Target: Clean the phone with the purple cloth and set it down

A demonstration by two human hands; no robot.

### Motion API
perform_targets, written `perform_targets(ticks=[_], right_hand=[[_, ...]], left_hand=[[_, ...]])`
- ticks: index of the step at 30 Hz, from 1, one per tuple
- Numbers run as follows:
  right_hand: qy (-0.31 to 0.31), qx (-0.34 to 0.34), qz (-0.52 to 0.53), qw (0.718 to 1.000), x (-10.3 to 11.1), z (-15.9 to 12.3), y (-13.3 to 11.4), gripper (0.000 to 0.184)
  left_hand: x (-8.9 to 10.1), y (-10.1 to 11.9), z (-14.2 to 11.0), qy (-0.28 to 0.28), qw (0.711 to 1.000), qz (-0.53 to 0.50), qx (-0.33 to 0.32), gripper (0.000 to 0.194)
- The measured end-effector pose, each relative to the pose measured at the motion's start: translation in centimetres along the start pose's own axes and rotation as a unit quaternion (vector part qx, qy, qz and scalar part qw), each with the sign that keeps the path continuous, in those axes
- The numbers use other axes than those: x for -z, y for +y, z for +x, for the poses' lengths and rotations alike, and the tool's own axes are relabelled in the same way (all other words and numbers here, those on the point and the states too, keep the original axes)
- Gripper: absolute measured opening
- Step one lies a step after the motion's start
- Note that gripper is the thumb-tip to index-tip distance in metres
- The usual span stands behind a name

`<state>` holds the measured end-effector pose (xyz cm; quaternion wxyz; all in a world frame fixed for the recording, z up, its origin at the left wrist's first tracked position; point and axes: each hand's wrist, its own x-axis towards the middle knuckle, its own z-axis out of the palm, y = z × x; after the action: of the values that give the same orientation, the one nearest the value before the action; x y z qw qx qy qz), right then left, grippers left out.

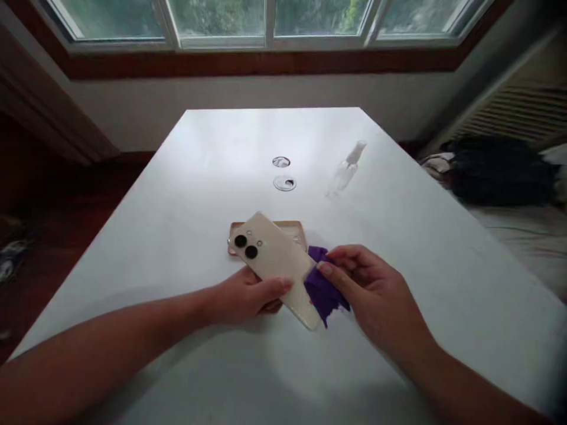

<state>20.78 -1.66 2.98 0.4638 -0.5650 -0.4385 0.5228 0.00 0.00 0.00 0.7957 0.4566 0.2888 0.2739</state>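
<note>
Viewing remotely, I log: bottle point(346, 172) clear, contents unreadable | case point(295, 226) on table point(177, 248), partly hidden behind phone point(279, 254) | left hand point(250, 293) grasping phone over table, thumb across its back | right hand point(376, 289) pinching cloth point(325, 290) at phone's right edge, wrist angled inward.

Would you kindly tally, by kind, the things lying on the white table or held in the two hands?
Phone: 1
Purple cloth: 1
Phone case: 1
Clear bottle: 1
Small round pieces: 2
Total: 6
</note>
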Motion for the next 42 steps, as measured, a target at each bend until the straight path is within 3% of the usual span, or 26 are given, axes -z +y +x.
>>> perform_targets(ticks=[4,7,11,15,17,19,26,31,35,42], right_hand=[[-0.039,-0.033,-0.001,0.999,0.2,0.1,-0.2,0.031],[-0.105,-0.066,0.033,0.992,0.4,0.0,-0.3,0.030],[-0.178,-0.092,0.091,0.976,0.6,0.2,-0.2,0.038],[-0.219,-0.131,0.116,0.960,0.3,0.4,-0.1,0.049],[-0.209,-0.141,0.118,0.960,0.1,0.4,0.0,0.053],[-0.192,-0.147,0.121,0.963,0.0,0.4,0.2,0.056],[-0.142,-0.133,0.129,0.972,-0.2,0.3,0.7,0.059],[-0.093,-0.107,0.123,0.982,0.0,0.6,0.7,0.060],[-0.055,-0.073,0.137,0.986,0.3,1.0,1.0,0.052],[-0.109,-0.066,0.149,0.981,0.7,1.2,1.2,0.047]], left_hand=[[0.2,0.4,-0.6,-0.079,0.995,0.042,0.038,0.045],[0.2,0.5,-0.7,-0.092,0.994,0.046,0.038,0.045],[0.2,0.3,-0.4,-0.045,0.997,0.054,0.017,0.049],[0.3,0.0,-0.1,0.044,0.995,0.091,0.021,0.060],[0.4,-0.1,0.0,0.083,0.989,0.119,0.042,0.065],[0.4,0.0,0.1,0.082,0.984,0.149,0.054,0.068],[0.1,0.4,-0.3,-0.042,0.978,0.176,0.100,0.066],[0.4,0.8,-0.5,-0.119,0.930,0.340,0.069,0.068],[0.4,0.9,-0.4,-0.173,0.904,0.390,0.044,0.066],[0.2,1.0,-0.8,-0.152,0.900,0.406,0.044,0.067]])
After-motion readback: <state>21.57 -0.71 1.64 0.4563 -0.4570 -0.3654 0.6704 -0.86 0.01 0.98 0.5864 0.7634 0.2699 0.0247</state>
